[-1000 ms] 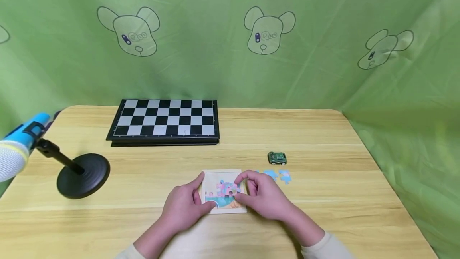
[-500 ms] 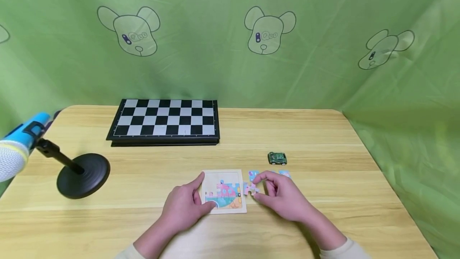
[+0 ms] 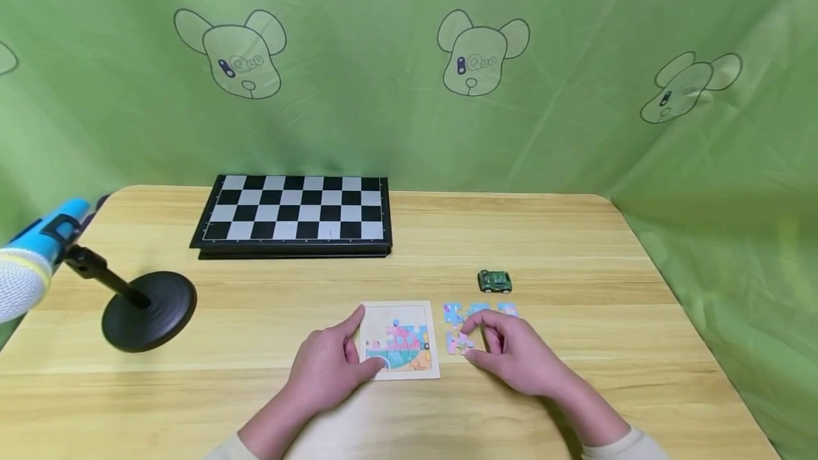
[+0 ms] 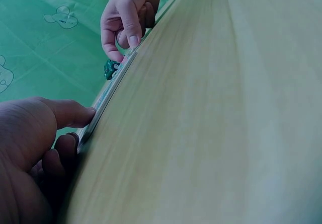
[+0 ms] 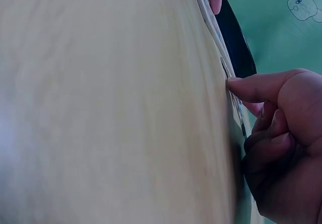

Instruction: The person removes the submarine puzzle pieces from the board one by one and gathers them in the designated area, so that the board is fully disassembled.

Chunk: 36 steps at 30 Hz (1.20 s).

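Observation:
My left hand [image 3: 329, 368] grips the left side of a square, light wooden jigsaw board [image 3: 375, 319], with the thumb over its lower left corner. Pink, teal and orange pieces fill the board's lower part; its upper part and left side are bare wood. Just right of the board, a pink jigsaw piece [image 3: 456, 343] lies at or near the tabletop, pinched between thumb and index finger of my right hand [image 3: 514, 357]. Behind that hand lie several blue loose pieces [image 3: 453, 313], partly covered by it. In the right wrist view the right thumb [image 5: 244, 86] points down to the table.
A small green toy car [image 3: 495, 281] stands behind the loose pieces. Farther back on the left lies a folded black-and-white chessboard [image 3: 294, 211]. A blue microphone [image 3: 47, 240] on a round black stand [image 3: 149, 311] occupies the table's left side. Green cloth hangs behind the table.
The right hand has moved right, carrying the pink jigsaw piece from over the board's right part to the table beside it. The left hand has stayed on the board.

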Each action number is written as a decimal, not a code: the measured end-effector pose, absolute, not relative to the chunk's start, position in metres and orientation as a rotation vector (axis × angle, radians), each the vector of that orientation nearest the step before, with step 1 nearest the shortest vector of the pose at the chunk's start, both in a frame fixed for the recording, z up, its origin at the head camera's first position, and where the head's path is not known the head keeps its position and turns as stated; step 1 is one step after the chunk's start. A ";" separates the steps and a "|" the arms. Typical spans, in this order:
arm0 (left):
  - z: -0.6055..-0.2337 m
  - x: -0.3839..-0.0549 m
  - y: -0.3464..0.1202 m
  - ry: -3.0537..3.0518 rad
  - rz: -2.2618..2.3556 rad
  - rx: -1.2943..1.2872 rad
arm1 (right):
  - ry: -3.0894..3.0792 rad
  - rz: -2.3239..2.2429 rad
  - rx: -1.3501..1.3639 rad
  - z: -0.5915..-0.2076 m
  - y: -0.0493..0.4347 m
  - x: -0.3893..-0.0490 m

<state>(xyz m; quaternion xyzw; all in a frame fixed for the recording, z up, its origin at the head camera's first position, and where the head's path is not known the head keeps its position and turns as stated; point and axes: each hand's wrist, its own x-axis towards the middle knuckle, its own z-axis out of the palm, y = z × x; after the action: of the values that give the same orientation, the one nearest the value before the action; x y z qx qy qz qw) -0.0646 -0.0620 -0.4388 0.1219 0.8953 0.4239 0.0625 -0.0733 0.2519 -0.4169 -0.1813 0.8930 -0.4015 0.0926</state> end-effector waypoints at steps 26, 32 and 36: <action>-0.442 -0.066 -0.062 2.688 1.264 0.342 | 2.526 -1.385 -0.512 -0.420 0.199 -0.081; -0.442 -0.066 -0.063 2.680 1.255 0.349 | 2.490 -1.345 -0.434 -0.421 0.180 -0.084; -0.442 -0.067 -0.063 2.685 1.265 0.359 | 2.501 -1.267 -0.421 -0.419 0.170 -0.086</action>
<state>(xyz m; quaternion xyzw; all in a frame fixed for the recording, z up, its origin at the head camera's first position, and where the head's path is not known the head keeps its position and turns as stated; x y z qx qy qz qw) -0.0666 -0.0630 -0.4424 0.1198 0.8954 0.4220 0.0758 -0.0861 0.1697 -0.4188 -0.1466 0.8718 -0.4416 0.1529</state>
